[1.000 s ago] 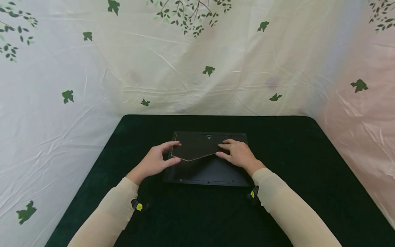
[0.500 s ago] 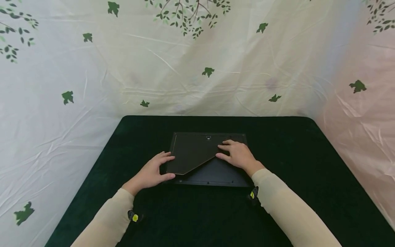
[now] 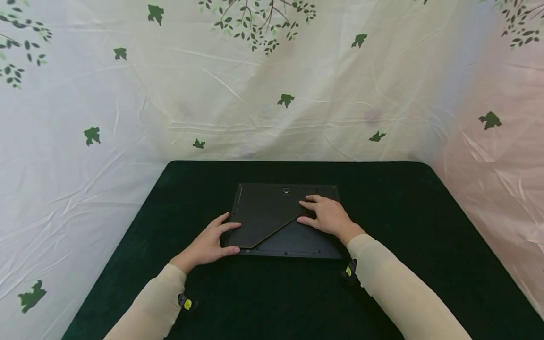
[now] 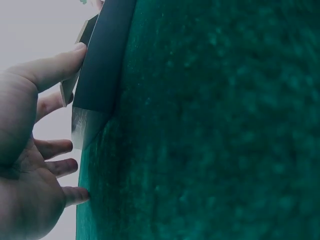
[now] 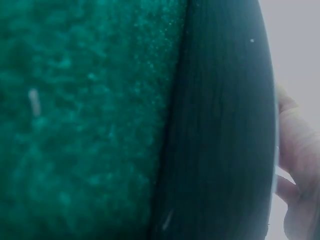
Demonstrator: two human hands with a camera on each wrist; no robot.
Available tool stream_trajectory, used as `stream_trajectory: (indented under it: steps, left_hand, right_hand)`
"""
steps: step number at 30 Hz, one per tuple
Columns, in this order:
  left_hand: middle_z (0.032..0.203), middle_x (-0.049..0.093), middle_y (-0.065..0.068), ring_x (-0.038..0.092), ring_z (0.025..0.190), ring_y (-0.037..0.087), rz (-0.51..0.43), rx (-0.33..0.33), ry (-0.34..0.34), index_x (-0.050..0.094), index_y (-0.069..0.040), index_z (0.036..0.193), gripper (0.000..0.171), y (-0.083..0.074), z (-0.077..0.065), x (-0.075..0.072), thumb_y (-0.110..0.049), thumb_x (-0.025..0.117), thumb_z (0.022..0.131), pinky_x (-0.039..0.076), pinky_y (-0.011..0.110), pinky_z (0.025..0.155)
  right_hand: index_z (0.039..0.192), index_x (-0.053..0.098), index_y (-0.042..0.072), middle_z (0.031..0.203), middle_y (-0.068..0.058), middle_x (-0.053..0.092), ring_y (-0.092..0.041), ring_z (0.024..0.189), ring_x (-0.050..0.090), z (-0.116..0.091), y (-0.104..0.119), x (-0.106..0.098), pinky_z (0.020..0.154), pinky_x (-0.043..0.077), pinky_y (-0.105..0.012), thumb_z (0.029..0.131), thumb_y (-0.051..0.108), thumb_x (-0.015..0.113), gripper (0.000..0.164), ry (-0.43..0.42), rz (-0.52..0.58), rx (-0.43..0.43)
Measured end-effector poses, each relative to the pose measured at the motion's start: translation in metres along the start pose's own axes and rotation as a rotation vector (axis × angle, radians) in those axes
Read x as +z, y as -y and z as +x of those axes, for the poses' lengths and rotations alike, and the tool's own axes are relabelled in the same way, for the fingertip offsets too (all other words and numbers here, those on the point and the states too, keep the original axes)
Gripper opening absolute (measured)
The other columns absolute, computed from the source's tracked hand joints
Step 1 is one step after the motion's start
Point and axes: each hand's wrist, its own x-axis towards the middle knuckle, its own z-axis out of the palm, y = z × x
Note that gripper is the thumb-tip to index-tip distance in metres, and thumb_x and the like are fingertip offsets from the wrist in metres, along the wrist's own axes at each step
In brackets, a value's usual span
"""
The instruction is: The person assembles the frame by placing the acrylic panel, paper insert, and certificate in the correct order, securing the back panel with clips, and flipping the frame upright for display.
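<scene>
A dark picture frame lies face down on the table. Over its left and far part is a black backing board with a slanting near edge and a small metal hanger. My left hand holds the board's near-left corner between thumb and index finger; the other fingers are spread. In the left wrist view the board stands slightly off the frame at this corner. My right hand rests with extended fingers at the board's right end, thumb near its slanting edge.
The table wears a dark green cloth. White fabric printed with leaves hangs behind and on the left; a pinkish stretch hangs on the right. Each wrist carries a small black camera.
My left hand has come down toward me with the backing board's near-left corner, so the board lies much flatter over the frame. My right hand has barely moved.
</scene>
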Motion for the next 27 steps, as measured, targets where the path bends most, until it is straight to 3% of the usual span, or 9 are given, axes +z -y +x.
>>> stream_trajectory:
  steps: [7, 11, 17, 22, 27]
  left_hand:
    - [0.158, 0.020, 0.011, 0.023, 0.141, 0.038, -0.001, -0.021, 0.011, 0.048, -0.032, 0.141, 0.069, 0.000, -0.001, 0.000, -0.057, 0.070, 0.080, 0.030, 0.060, 0.105]
    - [0.157, 0.024, 0.012, 0.025, 0.141, 0.038, 0.015, -0.013, 0.010, 0.047, -0.028, 0.142, 0.071, -0.001, -0.002, 0.000, -0.056, 0.070, 0.081, 0.030, 0.059, 0.105]
    - [0.157, 0.022, 0.013, 0.017, 0.144, 0.037, 0.085, 0.000, -0.011, 0.041, -0.023, 0.146, 0.084, -0.004, -0.004, -0.006, -0.065, 0.067, 0.078, 0.025, 0.061, 0.107]
    - [0.158, 0.021, 0.014, 0.015, 0.144, 0.038, 0.181, 0.016, -0.080, 0.037, -0.022, 0.149, 0.091, -0.009, 0.004, -0.011, -0.070, 0.063, 0.077, 0.018, 0.063, 0.109]
    - [0.160, 0.011, 0.014, 0.010, 0.144, 0.041, 0.196, 0.010, -0.046, 0.031, -0.024, 0.152, 0.100, -0.016, 0.014, -0.004, -0.075, 0.062, 0.073, 0.015, 0.064, 0.109]
  right_hand:
    - [0.151, 0.030, 0.026, 0.158, -0.005, 0.023, -0.028, 0.143, 0.023, -0.007, 0.001, -0.001, 0.111, 0.026, -0.052, 0.086, 0.075, 0.039, 0.082, 0.116, 0.038, 0.010]
    - [0.153, 0.025, 0.025, 0.160, -0.004, 0.016, -0.026, 0.147, 0.011, -0.016, -0.001, 0.001, 0.114, 0.015, -0.053, 0.087, 0.075, 0.036, 0.083, 0.118, 0.094, 0.005]
    - [0.153, 0.027, 0.023, 0.160, -0.010, 0.016, -0.033, 0.146, 0.009, -0.041, -0.012, -0.001, 0.111, 0.012, -0.061, 0.087, 0.074, 0.040, 0.085, 0.045, 0.188, 0.052]
    - [0.154, 0.023, 0.022, 0.159, -0.018, 0.011, -0.041, 0.144, 0.008, -0.068, -0.030, -0.003, 0.110, 0.011, -0.064, 0.084, 0.075, 0.045, 0.091, 0.027, 0.249, 0.173]
    - [0.155, 0.017, 0.025, 0.158, -0.022, 0.011, -0.045, 0.143, 0.009, -0.084, -0.039, 0.005, 0.108, 0.009, -0.066, 0.082, 0.074, 0.051, 0.095, 0.065, 0.317, 0.220]
